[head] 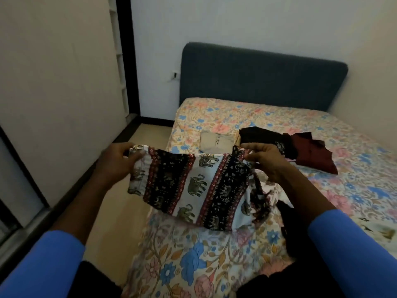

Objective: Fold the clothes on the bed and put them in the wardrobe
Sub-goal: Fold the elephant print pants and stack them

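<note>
I hold an elephant-print garment [193,186], white with dark patterned bands, stretched by its top edge above the near corner of the bed [214,265]. My left hand [120,162] grips its left end and my right hand [266,160] grips its right end. The lower part hangs down and touches the floral sheet. Farther up the bed lie a folded beige garment [216,141], a black garment [262,136] and a dark red garment [311,155].
The wardrobe [60,93] with pale sliding doors runs along the left, with a narrow strip of floor [120,203] between it and the bed. A blue headboard [262,76] stands against the far wall. Another dark piece [285,216] lies by my right forearm.
</note>
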`<state>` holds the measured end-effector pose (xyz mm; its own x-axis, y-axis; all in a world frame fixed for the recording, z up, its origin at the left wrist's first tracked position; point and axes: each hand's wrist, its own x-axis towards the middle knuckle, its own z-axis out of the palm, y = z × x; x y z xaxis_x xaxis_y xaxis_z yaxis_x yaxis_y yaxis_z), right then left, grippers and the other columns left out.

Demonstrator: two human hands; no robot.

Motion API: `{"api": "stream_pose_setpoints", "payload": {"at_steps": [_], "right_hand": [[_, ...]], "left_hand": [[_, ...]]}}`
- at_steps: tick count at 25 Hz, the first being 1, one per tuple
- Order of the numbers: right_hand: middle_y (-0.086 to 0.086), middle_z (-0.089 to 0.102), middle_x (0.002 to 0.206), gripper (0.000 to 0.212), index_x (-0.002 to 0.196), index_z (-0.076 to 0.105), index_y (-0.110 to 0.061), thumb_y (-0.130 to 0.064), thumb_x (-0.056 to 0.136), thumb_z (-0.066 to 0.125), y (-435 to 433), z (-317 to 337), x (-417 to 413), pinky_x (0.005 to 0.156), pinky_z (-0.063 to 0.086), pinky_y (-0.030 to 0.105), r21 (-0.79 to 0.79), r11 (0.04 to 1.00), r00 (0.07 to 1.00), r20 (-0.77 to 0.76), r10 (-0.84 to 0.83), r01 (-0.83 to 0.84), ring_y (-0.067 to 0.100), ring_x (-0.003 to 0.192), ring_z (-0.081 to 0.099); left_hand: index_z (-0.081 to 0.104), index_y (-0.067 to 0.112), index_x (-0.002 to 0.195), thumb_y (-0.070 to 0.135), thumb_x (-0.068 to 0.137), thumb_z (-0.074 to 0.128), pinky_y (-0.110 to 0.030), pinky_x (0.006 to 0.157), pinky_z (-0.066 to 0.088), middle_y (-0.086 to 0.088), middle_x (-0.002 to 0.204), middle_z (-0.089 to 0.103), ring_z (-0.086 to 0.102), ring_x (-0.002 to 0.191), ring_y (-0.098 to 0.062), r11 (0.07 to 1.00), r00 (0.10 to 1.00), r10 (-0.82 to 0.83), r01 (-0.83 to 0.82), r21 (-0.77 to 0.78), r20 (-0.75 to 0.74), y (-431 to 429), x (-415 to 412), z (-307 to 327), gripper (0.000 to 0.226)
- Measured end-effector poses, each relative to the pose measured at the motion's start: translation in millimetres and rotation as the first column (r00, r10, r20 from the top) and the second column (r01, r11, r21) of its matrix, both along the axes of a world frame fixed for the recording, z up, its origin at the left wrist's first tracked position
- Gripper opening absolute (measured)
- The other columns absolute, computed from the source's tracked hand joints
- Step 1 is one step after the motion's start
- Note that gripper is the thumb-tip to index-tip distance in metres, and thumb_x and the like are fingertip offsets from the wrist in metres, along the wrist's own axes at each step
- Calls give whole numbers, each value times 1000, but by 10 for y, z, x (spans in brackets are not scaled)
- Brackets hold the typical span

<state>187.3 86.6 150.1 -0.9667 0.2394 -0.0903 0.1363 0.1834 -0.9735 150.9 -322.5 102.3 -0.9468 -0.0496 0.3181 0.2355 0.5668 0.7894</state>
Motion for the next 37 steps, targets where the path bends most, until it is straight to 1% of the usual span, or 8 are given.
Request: {"api": "stream_pose_setpoints", "payload": {"at_steps": [2, 6, 11, 16, 22, 28, 32, 37], "right_hand": [[16, 75, 101, 30, 114, 74, -1, 13, 91, 63, 85, 240, 90, 73, 55, 29, 22, 998, 996, -68, -54, 56, 23, 84, 67], [11, 75, 95, 23, 106, 72, -7, 9, 94, 61, 134, 565, 247, 65, 60, 27, -509, 859, 949, -239, -208, 60, 18, 75, 72], [21, 74, 94, 22, 99, 78, -1, 12, 95, 60, 96, 464, 394, 42, 46, 20, -26, 991, 990, -57, -130, 129, 7, 44, 59], [14, 74, 95, 29, 95, 78, -5, 15, 88, 58, 141, 1092, 284, 71, 62, 31, -616, 659, 761, -143, -633, 432, 20, 71, 68], [1, 71, 100, 29, 108, 76, -10, 1, 97, 51, 485, 2516, 882, 80, 46, 5, -621, 580, 185, -582, -792, 527, 15, 98, 68], [2, 71, 103, 24, 103, 63, -28, -12, 89, 50, 947, 4032, 1518, 96, 52, 25, -540, 623, -450, -836, -316, 566, 10, 100, 67], [9, 68, 105, 19, 105, 67, -17, -13, 92, 55, 987, 3893, 1034, 91, 49, 20, -397, 600, -341, -916, -212, 695, 16, 100, 65], [9, 68, 112, 30, 110, 73, -11, -14, 89, 50, 1192, 1761, -326, 101, 46, 24, -55, 701, 232, -923, -307, 711, 20, 109, 63]], "left_hand": [[76, 30, 100, 59, 85, 68, -50, 76, 63, 7, 84, 77, 76, 79, -17, 992, 996, 71, -66, 103, -52, 165, 59, 495, 34], [72, 21, 94, 41, 96, 69, -47, 67, 65, 3, 77, 74, 72, 58, -10, 956, 965, 176, -121, 267, -193, 616, 195, 1240, 20], [71, 19, 104, 45, 98, 63, -42, 84, 59, -5, 93, 74, 71, 85, -24, 951, 925, 291, -251, 181, -245, 923, 327, 1651, 27], [69, 20, 98, 47, 91, 67, -44, 86, 61, -7, 97, 74, 76, 85, -26, 886, 965, 264, -243, 396, 1, 1116, 301, 1869, 29], [63, 21, 113, 59, 103, 43, -40, 85, 49, -8, 112, 71, 65, 104, -33, 898, 798, 420, -294, 328, -432, 1996, 833, 2945, 44], [58, 16, 106, 60, 101, 34, -49, 79, 58, -1, 96, 71, 70, 90, -28, 876, 690, 301, 73, 477, -658, 2321, 951, 3755, 50], [65, 19, 107, 64, 98, 47, -44, 87, 58, 4, 99, 70, 68, 94, -19, 874, 778, 234, 95, 477, -583, 2197, 696, 3452, 50], [76, 11, 94, 61, 86, 74, -38, 72, 62, -5, 88, 79, 76, 82, -23, 896, 975, -44, 136, 422, -220, 1785, 25, 1863, 50]]}}
